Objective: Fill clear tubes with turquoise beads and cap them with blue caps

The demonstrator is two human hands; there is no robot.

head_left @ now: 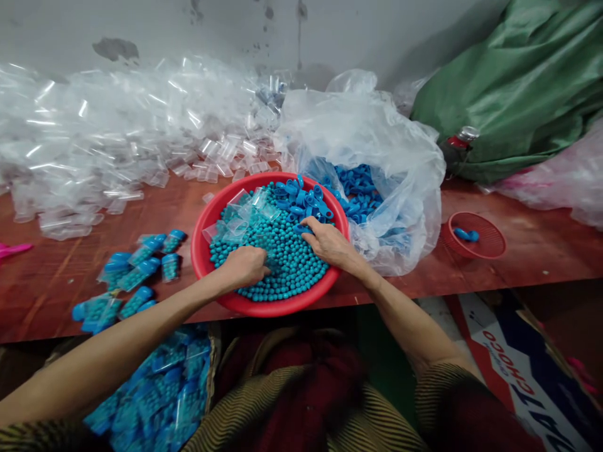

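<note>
A red basin point(200, 242) full of turquoise beads point(292, 270) sits at the table's front edge. My left hand point(245, 267) is closed, its fingers curled down at the beads; whatever it holds is hidden. On the basin's right side, my right hand point(328, 242) pinches a blue cap point(302, 230) between thumb and finger, just over the beads. More blue caps point(306, 199) are heaped at the basin's back right. Several clear plastic tubes point(235, 223) lie on the beads at the back left.
Filled, capped tubes point(141, 267) lie left of the basin, with more in a box point(160, 389) below. Loose clear tubes point(117, 138) are piled behind. A plastic bag point(400, 163) of caps stands right, beside a small red basket point(490, 242) and a green sack point(509, 94).
</note>
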